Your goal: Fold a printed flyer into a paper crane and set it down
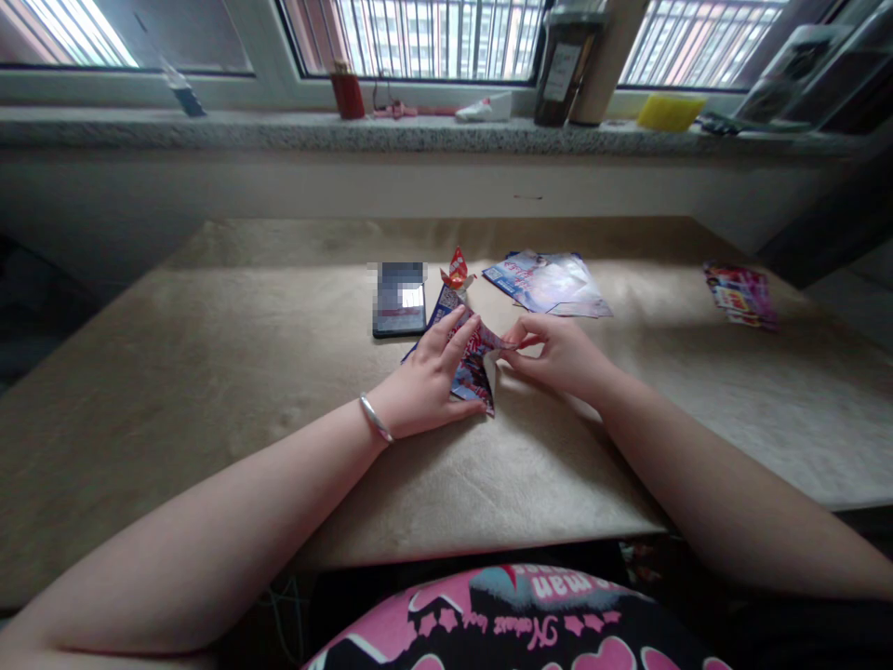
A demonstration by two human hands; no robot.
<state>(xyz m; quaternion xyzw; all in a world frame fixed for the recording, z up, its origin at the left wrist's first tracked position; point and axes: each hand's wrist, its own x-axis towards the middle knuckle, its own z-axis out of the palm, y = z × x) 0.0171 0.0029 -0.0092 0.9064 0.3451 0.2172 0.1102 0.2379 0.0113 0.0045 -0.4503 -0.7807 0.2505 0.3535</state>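
Observation:
A printed paper sheet [473,372] in blue, red and white, partly folded, lies on the table in front of me. My left hand [441,381] rests flat on it with the fingers spread, a silver bangle on that wrist. At the sheet's right side my right hand [548,352] pinches a raised corner between thumb and fingers. Just beyond the sheet stands a small red folded paper piece [457,270] with pointed tips. A phone [399,300] with a blurred screen lies left of the sheet. Part of the sheet is hidden under my left hand.
A stack of printed sheets [554,284] lies behind my right hand. Several pink and red printed papers [740,296] lie at the table's right. Along the granite windowsill [279,135] stand a red container [347,93], a dark jar [566,70] and a yellow block [671,112].

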